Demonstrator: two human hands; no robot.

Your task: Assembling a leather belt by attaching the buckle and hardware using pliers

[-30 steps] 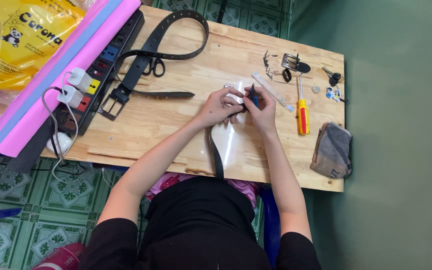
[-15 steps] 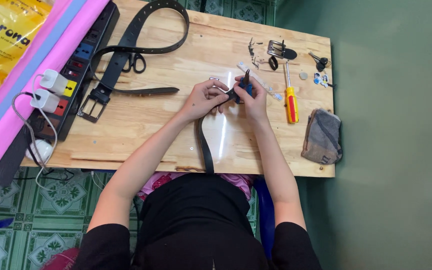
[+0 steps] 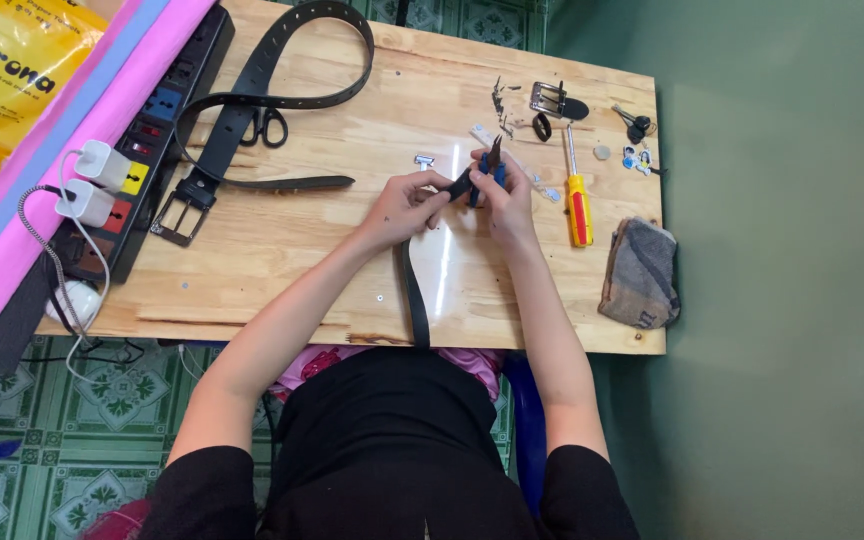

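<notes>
Desk (image 3: 282, 270) of pale wood carries the work; I read this as the fitting step on a black belt strap (image 3: 414, 290), which runs from the near edge up to both hands at mid-desk. Left hand (image 3: 402, 205) is closed on the strap's end, pinching it steady. Right hand (image 3: 507, 195) is wrapped shut round blue-handled pliers (image 3: 490, 168), tips pointing up, beside the strap end. Next move, I judge, calls for a firm squeeze with the strap held level. Small metal clip (image 3: 424, 160) lies just beyond the fingers.
</notes>
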